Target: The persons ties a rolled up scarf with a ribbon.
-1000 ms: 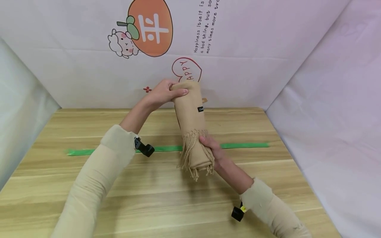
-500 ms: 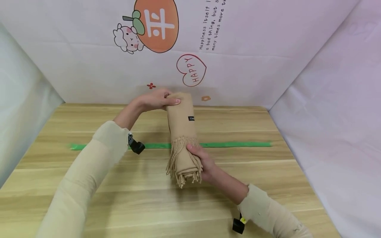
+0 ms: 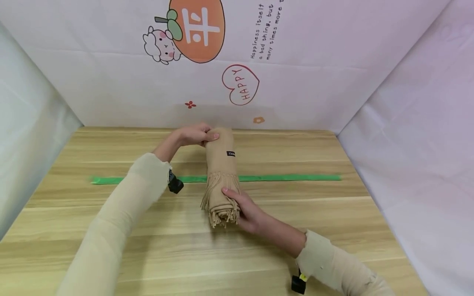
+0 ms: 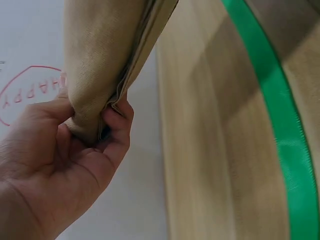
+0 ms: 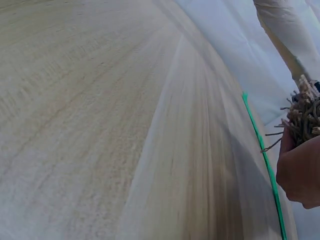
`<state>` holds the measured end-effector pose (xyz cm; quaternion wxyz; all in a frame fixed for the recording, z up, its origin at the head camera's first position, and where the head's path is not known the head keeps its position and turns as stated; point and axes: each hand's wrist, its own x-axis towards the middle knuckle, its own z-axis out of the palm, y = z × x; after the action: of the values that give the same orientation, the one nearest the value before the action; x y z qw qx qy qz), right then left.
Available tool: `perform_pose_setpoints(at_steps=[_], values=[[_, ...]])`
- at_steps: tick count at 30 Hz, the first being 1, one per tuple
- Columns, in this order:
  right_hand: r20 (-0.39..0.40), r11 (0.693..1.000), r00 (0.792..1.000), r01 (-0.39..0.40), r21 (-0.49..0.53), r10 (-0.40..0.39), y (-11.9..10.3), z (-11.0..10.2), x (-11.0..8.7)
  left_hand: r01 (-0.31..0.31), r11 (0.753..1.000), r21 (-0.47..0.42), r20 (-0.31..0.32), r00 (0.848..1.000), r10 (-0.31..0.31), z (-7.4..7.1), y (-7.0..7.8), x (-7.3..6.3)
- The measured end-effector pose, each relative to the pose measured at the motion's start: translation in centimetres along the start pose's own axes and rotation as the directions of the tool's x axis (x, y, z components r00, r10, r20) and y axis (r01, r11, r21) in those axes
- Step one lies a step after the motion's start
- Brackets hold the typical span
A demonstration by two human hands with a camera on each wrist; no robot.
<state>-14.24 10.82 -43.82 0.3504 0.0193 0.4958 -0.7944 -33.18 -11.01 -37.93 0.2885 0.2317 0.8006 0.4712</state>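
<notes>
Folded tan scarf [image 3: 221, 176] lies lengthwise away from the person across the green tape [image 3: 289, 178] — left hand [image 3: 194, 135] pinching the far end, right hand [image 3: 247, 211] gripping the fringed near end (nearer the body).

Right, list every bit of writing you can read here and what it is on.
"HAPPY": inside the red heart on the white backdrop; part of it also shows in the left wrist view.
"Happiness itself", "a bad thing, but", "many times more": black lines on the backdrop, cut off at the top edge.
A white character on the orange fruit.
Small black label on the tan scarf: too small to read.
</notes>
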Motion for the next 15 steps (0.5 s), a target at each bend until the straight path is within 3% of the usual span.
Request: perform_pose_setpoints(at_steps=[10, 15], values=[[-0.094, 0.993, 0.996, -0.005, -0.121, -0.007, 0.8, -1.3, 0.4, 0.090, 0.992, 0.093, 0.004, 0.996, -0.091, 1.2, -1.7, 2.0], [-0.111, 0.991, 0.994, -0.003, -0.137, -0.012, 1.0, -1.7, 0.5, 0.106, 0.965, 0.240, -0.046, 0.994, -0.098, 1.7, -2.5, 2.6]])
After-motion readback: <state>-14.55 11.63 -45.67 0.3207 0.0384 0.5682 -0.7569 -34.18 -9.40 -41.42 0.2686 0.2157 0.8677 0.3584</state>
